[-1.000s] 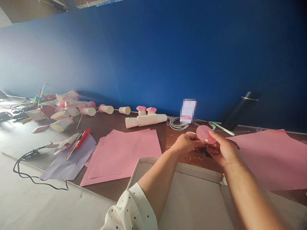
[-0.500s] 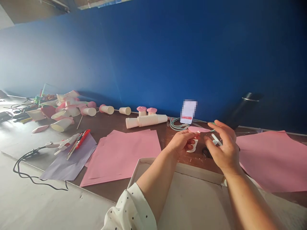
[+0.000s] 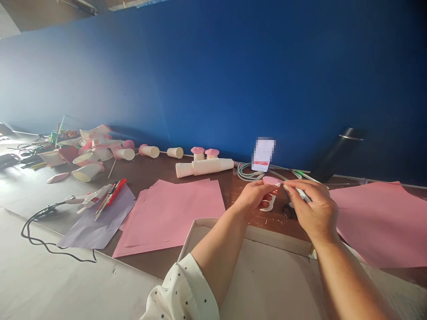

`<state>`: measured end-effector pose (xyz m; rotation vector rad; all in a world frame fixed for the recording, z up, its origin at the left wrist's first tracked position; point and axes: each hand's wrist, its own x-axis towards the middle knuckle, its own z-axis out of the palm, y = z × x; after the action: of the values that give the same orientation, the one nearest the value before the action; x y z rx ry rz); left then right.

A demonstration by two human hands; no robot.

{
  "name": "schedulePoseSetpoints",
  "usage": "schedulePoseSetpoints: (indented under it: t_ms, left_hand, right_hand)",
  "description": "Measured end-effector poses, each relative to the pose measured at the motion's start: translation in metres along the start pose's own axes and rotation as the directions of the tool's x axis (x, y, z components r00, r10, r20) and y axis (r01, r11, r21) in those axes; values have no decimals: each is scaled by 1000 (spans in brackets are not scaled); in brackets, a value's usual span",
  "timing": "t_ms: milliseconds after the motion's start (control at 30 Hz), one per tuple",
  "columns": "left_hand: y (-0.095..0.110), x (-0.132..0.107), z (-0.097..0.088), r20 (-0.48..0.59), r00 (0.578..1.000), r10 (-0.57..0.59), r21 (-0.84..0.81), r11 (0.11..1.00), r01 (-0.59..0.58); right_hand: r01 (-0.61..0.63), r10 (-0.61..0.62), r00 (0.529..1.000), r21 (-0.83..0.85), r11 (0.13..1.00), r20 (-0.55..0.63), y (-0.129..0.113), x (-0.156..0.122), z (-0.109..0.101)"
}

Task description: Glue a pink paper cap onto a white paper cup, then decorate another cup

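While the left hand (image 3: 254,196) pinches a pink piece (image 3: 271,180) nearly edge-on over the table (image 3: 150,171) in the head view, perhaps leaving its rim reachable, the right hand (image 3: 317,205) has fingers narrowly together beside it (whether gripping anything, one cannot tell). Pink sheets (image 3: 178,218) lie flat nearby.

- One left hand (image 3: 254,195), one right hand (image 3: 319,210), one pink disc (image 3: 271,180), at the worker's one o'clock
- One phone (image 3: 263,154), one dark bottle (image 3: 347,153), also that way
- Two pink-capped cups (image 3: 198,152), one nested stack (image 3: 206,166), at twelve
- One glue gun (image 3: 88,199), one red cutter (image 3: 114,193), toward ten
- Toward eleven, cups (image 3: 86,172) I can't count, too jumbled
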<state>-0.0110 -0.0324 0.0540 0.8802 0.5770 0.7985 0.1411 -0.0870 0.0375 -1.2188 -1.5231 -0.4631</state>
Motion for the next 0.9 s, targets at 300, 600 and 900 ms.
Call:
schedulePoseSetpoints:
  t_ms: [300,600,900]
  left_hand:
    - [-1,2,1,-46,999,-28,59,998,31]
    - [1,0,2,-52,999,-12,22,1000,13]
    - [1,0,4,-82,994,-69,73,995,75]
  right_hand:
    - [-75,75,997,28,997,13,-4,-1,1]
    - [-121,116,988,45,992,98,-5,-2,0]
    - [-253,252,965,6,967,74,-2,-2,-1]
